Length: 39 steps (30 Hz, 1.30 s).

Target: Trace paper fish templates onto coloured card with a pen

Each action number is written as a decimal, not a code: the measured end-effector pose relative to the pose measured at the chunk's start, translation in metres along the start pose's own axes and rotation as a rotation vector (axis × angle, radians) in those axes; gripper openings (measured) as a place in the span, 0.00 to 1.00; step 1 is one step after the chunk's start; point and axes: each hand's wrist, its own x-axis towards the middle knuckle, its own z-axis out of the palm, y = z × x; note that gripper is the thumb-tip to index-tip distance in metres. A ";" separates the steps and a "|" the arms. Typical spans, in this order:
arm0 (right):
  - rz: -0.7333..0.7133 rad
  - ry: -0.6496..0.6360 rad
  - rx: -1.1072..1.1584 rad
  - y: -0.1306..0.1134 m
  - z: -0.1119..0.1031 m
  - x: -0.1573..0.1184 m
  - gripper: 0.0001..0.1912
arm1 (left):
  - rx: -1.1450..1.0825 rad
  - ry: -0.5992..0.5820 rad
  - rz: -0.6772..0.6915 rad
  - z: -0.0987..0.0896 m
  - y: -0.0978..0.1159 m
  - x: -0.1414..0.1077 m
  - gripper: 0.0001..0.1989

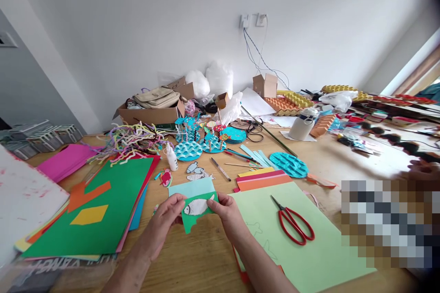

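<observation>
Head: green scrap [189,223] in both hands [172,209]

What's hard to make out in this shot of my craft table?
All in the head view:
- Far fingers of the left hand: behind the green paper.
- Full lettering, bottom left: partly under the colored sheets.
- Contents of the cardboard box: mostly hidden by its wall and the beige bag.
- Lower right patch: pixelated.
</observation>
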 end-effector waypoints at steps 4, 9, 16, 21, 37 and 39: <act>0.015 -0.005 -0.045 -0.003 0.004 -0.002 0.16 | 0.138 -0.091 -0.006 0.005 0.003 0.002 0.14; 0.094 -0.002 -0.220 -0.016 0.006 -0.008 0.16 | 0.183 -0.062 0.012 0.007 -0.008 0.003 0.12; 0.031 0.250 -0.391 -0.059 -0.043 -0.044 0.15 | 0.227 -0.080 -0.002 0.014 -0.013 0.004 0.12; 0.019 0.456 -0.776 -0.069 -0.088 -0.073 0.12 | 0.226 -0.226 -0.010 0.046 -0.018 0.014 0.09; 0.307 0.651 -1.696 -0.083 -0.212 -0.098 0.17 | -0.062 -0.129 -0.122 0.062 -0.055 0.009 0.16; 0.358 0.661 -1.711 -0.086 -0.218 -0.096 0.16 | -0.141 -0.077 -0.194 0.057 -0.056 0.007 0.19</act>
